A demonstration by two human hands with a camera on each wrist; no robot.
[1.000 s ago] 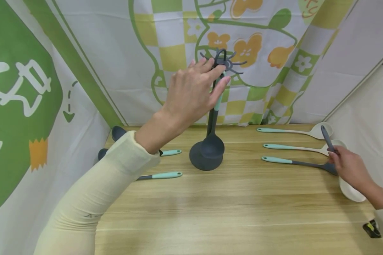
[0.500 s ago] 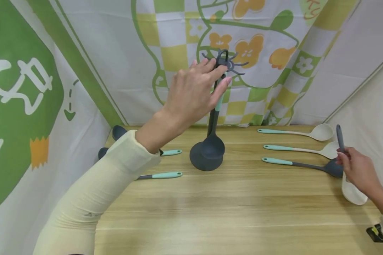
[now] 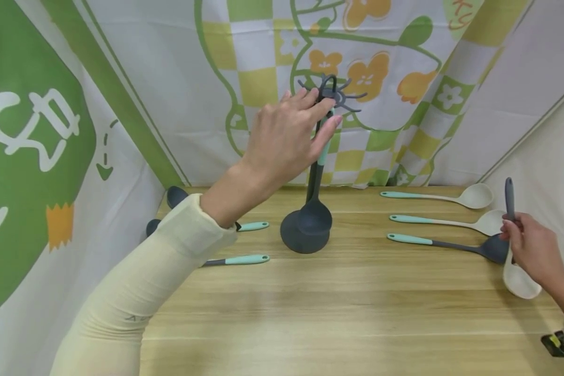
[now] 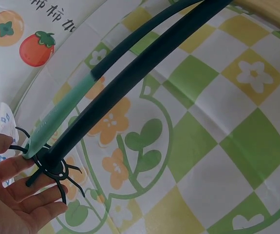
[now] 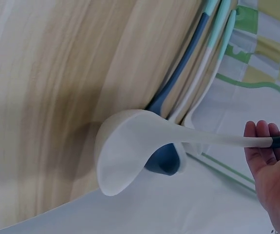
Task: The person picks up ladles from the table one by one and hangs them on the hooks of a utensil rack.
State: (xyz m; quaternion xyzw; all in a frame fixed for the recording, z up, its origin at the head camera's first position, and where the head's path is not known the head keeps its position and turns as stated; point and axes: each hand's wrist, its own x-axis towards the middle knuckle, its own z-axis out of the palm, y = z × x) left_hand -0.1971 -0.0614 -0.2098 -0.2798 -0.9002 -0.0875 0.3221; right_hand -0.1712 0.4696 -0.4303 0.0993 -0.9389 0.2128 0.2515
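Observation:
My left hand reaches over the top of a dark utensil stand, its fingers outstretched and touching the hooked ring. In the left wrist view, the fingers spread around the hooks. From the ring hangs a dark spoon with a mint handle, its bowl low in front of the post. At the right, my right hand pinches a white ladle by its dark grey handle, held upright with the bowl down. The right wrist view shows the white bowl hanging above the wooden table.
Two white-headed ladles and a dark one lie at the right, mint handles pointing left. More dark utensils lie at the left, partly behind my sleeve. A small black object sits near the right edge.
My right hand has shifted slightly to the right, and the ladle's handle has swung from leaning left to nearly upright. The left hand stays on the stand.

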